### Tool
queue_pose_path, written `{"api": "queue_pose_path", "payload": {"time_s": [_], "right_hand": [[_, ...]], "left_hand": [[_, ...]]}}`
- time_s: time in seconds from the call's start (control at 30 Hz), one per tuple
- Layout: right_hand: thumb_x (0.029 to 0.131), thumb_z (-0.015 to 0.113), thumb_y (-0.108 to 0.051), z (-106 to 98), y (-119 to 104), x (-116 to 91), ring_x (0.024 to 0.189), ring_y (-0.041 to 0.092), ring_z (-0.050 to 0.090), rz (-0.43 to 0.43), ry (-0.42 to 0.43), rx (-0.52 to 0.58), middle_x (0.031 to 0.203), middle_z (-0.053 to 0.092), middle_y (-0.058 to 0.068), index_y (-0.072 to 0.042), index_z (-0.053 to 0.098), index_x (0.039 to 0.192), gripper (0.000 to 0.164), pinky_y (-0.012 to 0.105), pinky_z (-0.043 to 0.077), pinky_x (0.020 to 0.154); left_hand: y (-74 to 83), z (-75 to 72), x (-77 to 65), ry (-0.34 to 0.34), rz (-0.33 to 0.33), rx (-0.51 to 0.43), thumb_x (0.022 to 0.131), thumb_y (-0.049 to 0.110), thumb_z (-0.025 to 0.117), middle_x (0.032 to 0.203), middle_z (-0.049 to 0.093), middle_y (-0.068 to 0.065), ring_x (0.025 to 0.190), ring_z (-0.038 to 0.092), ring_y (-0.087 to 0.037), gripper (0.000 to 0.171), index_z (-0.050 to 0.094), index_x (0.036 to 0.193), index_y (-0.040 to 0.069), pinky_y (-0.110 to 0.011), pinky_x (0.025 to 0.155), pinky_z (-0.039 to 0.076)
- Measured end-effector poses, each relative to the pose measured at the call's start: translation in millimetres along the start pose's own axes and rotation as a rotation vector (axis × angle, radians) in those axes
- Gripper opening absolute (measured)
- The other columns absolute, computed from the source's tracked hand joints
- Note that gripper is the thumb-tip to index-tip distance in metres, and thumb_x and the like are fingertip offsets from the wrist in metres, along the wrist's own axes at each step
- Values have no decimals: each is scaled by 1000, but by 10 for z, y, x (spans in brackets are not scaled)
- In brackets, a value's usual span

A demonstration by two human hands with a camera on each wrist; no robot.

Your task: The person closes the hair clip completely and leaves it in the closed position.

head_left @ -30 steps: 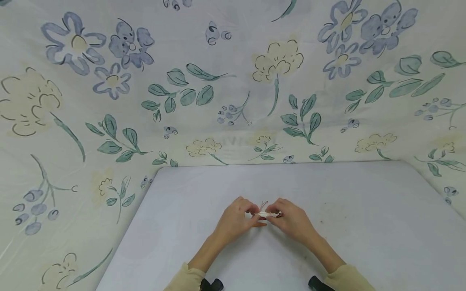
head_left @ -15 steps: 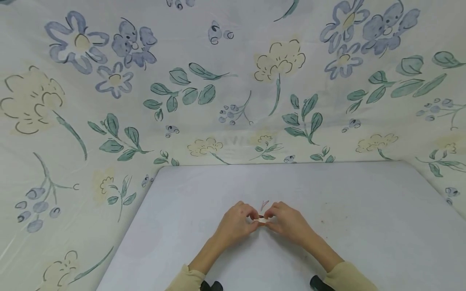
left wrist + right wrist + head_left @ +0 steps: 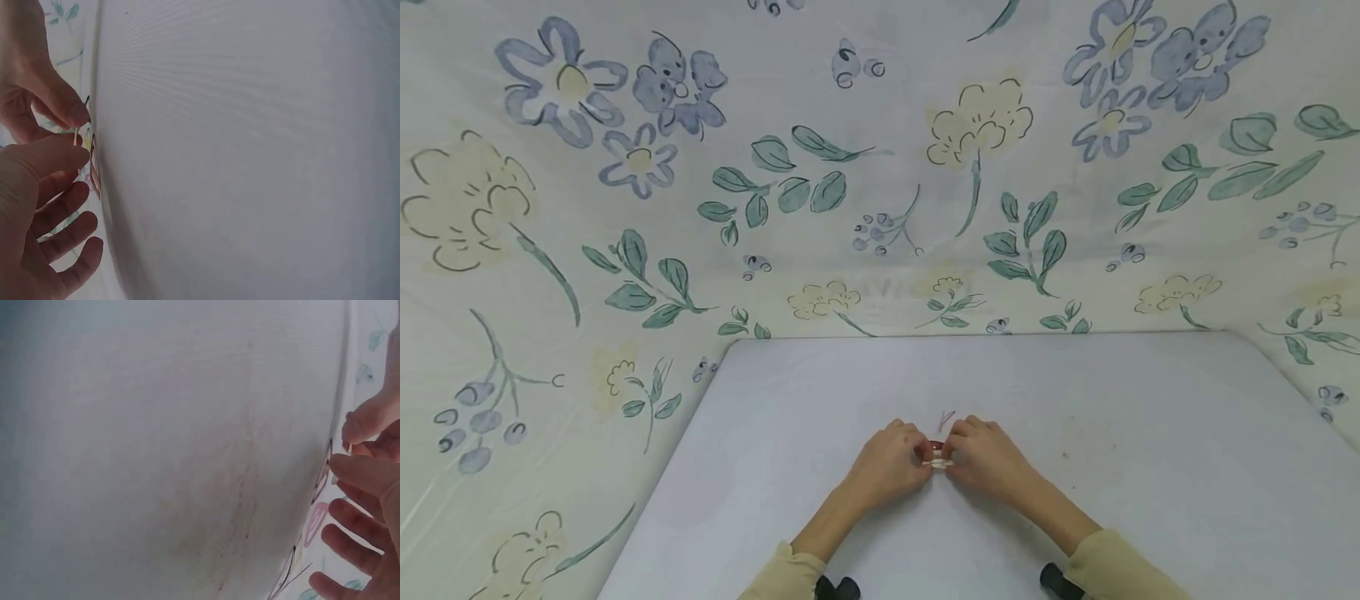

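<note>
A small pale, stringy piece spans the gap between the two hands, low over the white tabletop. My left hand pinches its left end between thumb and forefinger. The right hand pinches the other end in the same way. Just behind it, a dark red piece shows between the fingertips; fingers cover the rest. Farther back lie thin reddish lines in a V shape. In the left wrist view the pale piece is a thin strip between thumbs, and the left hand's other fingers are spread.
A white tabletop lies under both hands. Small brownish specks mark it to the right. Flower-patterned cloth hangs behind and at both sides. Dark cylindrical objects show near each sleeve.
Both hands have drawn slightly nearer the body and closer together with the pale piece. More of the dark red piece shows behind it, and the V-shaped lines now stand apart from the hands.
</note>
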State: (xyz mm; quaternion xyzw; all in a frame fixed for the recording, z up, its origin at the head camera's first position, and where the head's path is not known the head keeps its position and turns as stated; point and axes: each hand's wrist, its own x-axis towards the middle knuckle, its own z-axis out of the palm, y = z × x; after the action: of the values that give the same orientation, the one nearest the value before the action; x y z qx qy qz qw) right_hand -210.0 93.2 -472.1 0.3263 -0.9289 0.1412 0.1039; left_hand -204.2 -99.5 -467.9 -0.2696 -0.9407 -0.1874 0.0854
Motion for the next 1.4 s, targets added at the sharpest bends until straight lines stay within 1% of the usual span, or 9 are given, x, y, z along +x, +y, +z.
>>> {"api": "queue_pose_path", "payload": {"time_s": [0.13,0.2,0.43,0.67,0.8,0.97,1.27,1.4], "right_hand": [[76,84,-21,16,-19,10,90,16,55,-7,-35,-31,91,62,-5,-18,75,86,14,45,49,88],[76,84,-22,21,-26,12,90,16,55,-5,-48,-33,91,62,-5,-17,75,86,14,45,49,88],[76,84,-21,8,-30,2,88,16,54,-7,-56,-14,89,61,-5,-17,74,87,15,43,49,83],[78,82,-23,-2,-24,6,90,15,54,22,-96,-4,90,60,-6,-18,75,90,14,43,48,85],[79,82,-23,-9,-25,4,90,15,54,21,-113,5,89,59,-6,-19,75,89,14,43,48,84],[79,82,-23,0,-22,-7,89,14,54,1,-105,-4,89,60,-7,-19,74,89,14,41,48,81],[79,82,-24,7,-30,-10,89,14,55,12,-96,9,90,61,-6,-18,75,92,16,41,49,82],[79,82,-23,10,-21,-17,89,15,54,4,-82,11,90,61,-5,-18,75,92,16,41,48,81]], "left_hand": [[5,6,-6,-45,-19,-3,74,16,78,77,57,10,75,48,-9,10,69,75,18,-22,62,41],[8,9,-6,-62,-24,1,75,16,78,77,56,10,75,47,-9,9,68,75,18,-22,62,40],[16,-10,-8,-73,-32,14,74,16,78,78,56,9,76,48,-9,11,68,76,18,-23,63,42],[24,-30,-4,-84,-23,14,75,16,78,78,57,8,75,48,-9,10,69,77,17,-23,63,42],[24,-34,-10,-100,-25,4,76,16,78,79,58,7,76,47,-9,9,69,79,16,-22,64,43],[21,-36,-17,-108,-18,11,76,16,77,79,57,8,76,47,-9,9,69,80,16,-22,65,42],[26,-42,-28,-112,-29,8,75,16,78,80,58,8,77,48,-9,11,70,82,15,-23,66,43],[24,-40,-32,-107,-22,2,75,16,78,81,58,8,78,48,-9,12,69,83,15,-23,67,44]]}}
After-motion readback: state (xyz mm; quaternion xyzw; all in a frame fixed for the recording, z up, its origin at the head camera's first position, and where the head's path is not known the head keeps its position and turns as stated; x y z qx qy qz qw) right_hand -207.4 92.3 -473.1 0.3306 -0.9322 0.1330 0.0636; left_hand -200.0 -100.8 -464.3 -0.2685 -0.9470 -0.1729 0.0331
